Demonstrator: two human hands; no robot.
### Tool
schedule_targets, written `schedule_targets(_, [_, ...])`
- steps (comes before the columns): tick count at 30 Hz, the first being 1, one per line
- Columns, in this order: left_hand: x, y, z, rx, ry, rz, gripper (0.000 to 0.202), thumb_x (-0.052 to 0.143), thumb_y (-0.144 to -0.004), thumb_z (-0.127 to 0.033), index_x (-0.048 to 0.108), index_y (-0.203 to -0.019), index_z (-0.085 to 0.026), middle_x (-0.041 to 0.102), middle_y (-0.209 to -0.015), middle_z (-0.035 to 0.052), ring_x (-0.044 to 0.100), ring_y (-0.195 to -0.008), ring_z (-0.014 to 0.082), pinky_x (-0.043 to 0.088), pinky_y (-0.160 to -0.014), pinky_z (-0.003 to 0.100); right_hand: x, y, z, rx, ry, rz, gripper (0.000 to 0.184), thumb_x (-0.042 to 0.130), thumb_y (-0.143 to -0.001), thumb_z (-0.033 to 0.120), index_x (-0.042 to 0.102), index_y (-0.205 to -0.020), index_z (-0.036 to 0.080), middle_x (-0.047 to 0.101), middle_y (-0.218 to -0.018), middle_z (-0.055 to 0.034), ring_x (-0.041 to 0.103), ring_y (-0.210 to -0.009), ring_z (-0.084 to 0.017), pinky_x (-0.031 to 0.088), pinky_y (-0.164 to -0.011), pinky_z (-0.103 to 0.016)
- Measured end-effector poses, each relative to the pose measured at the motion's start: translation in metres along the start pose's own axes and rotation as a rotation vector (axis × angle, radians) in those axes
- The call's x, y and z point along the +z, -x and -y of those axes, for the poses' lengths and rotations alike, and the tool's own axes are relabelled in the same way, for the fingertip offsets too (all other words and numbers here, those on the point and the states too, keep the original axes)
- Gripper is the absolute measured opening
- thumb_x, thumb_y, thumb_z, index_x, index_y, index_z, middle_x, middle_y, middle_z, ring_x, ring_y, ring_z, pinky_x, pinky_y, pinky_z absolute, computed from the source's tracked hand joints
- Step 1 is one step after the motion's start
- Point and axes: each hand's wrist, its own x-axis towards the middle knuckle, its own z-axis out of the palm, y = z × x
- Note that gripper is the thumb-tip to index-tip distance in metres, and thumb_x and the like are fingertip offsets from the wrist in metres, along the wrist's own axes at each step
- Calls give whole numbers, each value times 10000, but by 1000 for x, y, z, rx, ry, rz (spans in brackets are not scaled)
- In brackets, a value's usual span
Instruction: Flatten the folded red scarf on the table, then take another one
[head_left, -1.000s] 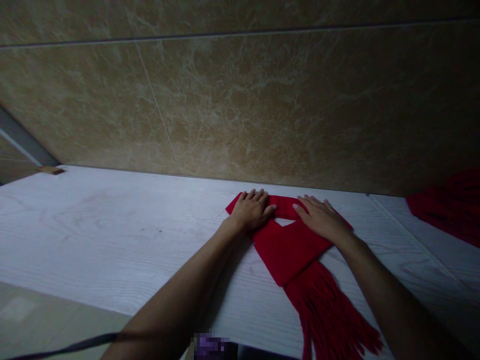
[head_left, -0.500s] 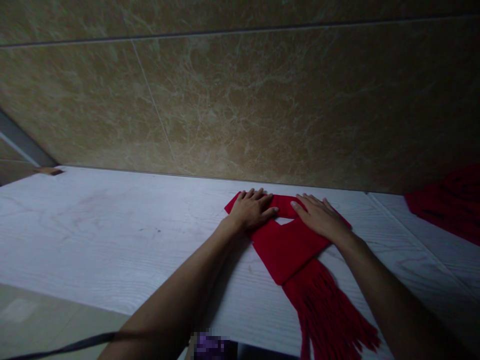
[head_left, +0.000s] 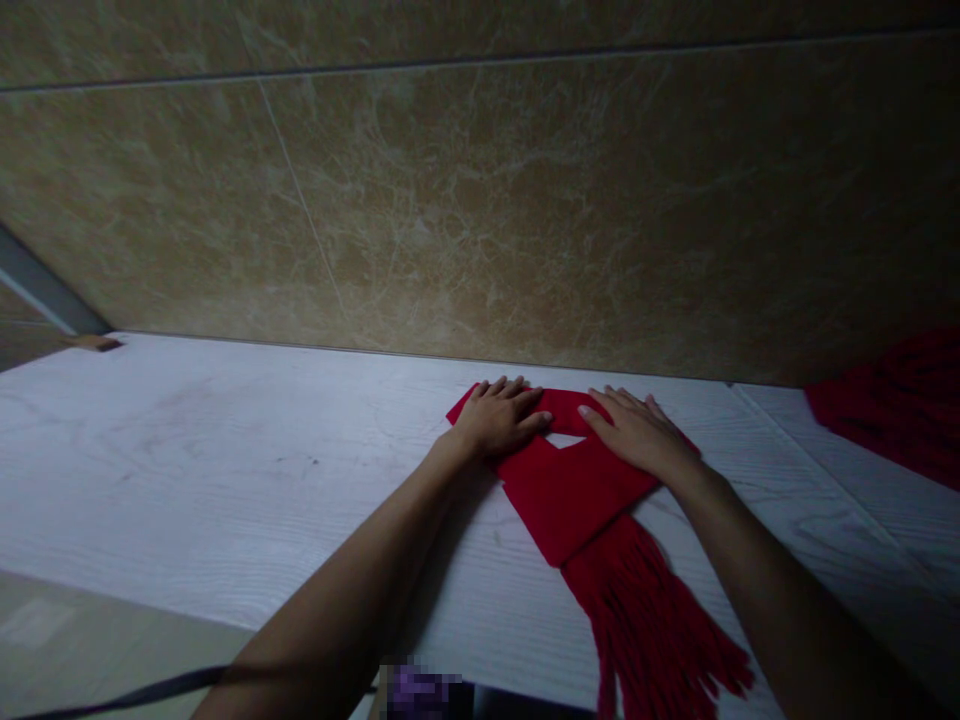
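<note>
A red fringed scarf (head_left: 581,500) lies folded on the white wood-grain table, its crossed bands framing a small gap where the tabletop shows. Its fringe spreads toward the near edge, at the lower right. My left hand (head_left: 501,418) rests flat on the scarf's upper left fold, fingers stretched toward the wall. On the upper right fold lies my right hand (head_left: 636,428), palm down with its thumb pointing at the gap. Neither hand grips the cloth. Parts of the folds are hidden under both palms.
More red fabric (head_left: 892,405) lies bunched at the table's right end. A brown marbled tile wall (head_left: 480,220) runs along the back edge of the table (head_left: 187,470). A small brown block (head_left: 96,342) sits at the far left corner. A dark strap (head_left: 157,688) crosses the lower left.
Both hands keep their places on the scarf, and its folds look the same. The whole view has shifted very slightly.
</note>
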Motion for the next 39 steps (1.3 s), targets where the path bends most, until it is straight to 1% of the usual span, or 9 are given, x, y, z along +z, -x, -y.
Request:
schedule_targets(3, [-4,1,-2,-7,28,-26,641,320,-1054,-629,442,-1585,-292,378,-1689,76,331,-1569,316,257,-1276,541,0,-1,-1,-9,-11,-15,585,354,-1070,452,479,-1565,166,403,-1640,-127,322,-1547,-294,200,-1276,-567])
schedule_targets(10, [-9,-2,0,-42,53,-132,573,274,-1093,-437,487,-1548,-159,425,-1659,115,332,-1572,243,293,-1276,390,1,-6,-13,18,-47,-75,602,238,-1087,404,427,-1588,129,367,-1659,-136,296,-1559,-267,207,-1279,-543])
schedule_targets(15, [-1,-4,8,-65,57,-43,579,294,-1082,-452,457,-1569,-185,410,-1668,102,344,-1566,273,272,-1281,436,8,-8,-19,2,-49,-42,601,299,-1070,428,487,-1550,119,400,-1642,-131,313,-1551,-278,187,-1285,-540])
schedule_targets(22, [-8,-5,15,-160,329,-91,557,328,-1060,-460,534,-1518,-218,567,-1559,57,540,-1434,228,409,-1194,342,14,-11,-25,-10,-61,-73,566,319,-1062,475,543,-1509,210,470,-1605,-101,364,-1527,-274,224,-1268,-565])
schedule_targets(27, [-12,-5,18,-189,343,-166,499,321,-1065,-371,577,-1463,-212,656,-1467,48,622,-1329,184,472,-1104,268,9,-13,-26,44,-90,-119,568,260,-1075,421,534,-1510,180,485,-1597,-104,417,-1493,-238,313,-1240,-455])
schedule_targets(29, [-13,-4,19,-238,323,-228,476,348,-1053,-345,589,-1436,-195,665,-1446,89,629,-1310,210,468,-1109,306,3,-13,-31,118,-94,-154,586,226,-1076,413,547,-1490,150,541,-1540,-147,494,-1430,-257,395,-1177,-425])
schedule_targets(33, [-16,3,22,-452,173,-300,507,438,-1011,-433,601,-1381,-126,657,-1386,212,620,-1283,349,462,-1088,496,-6,-12,-44,334,-77,-186,622,295,-1048,530,665,-1328,116,656,-1329,-243,627,-1241,-389,491,-1015,-525])
schedule_targets(36, [-17,6,24,-555,91,-230,534,476,-978,-538,656,-1254,-118,687,-1309,228,642,-1239,373,463,-1059,501,-7,-12,-50,415,-83,-154,618,350,-1024,594,735,-1182,137,722,-1156,-235,698,-1079,-390,526,-895,-500])
schedule_targets(39, [-18,6,26,-544,156,-186,453,497,-968,-500,692,-1116,-118,722,-1237,238,681,-1174,370,480,-1018,470,-5,-13,-51,414,-91,-137,594,359,-1025,572,753,-1108,135,742,-1069,-229,712,-1008,-378,524,-836,-459])
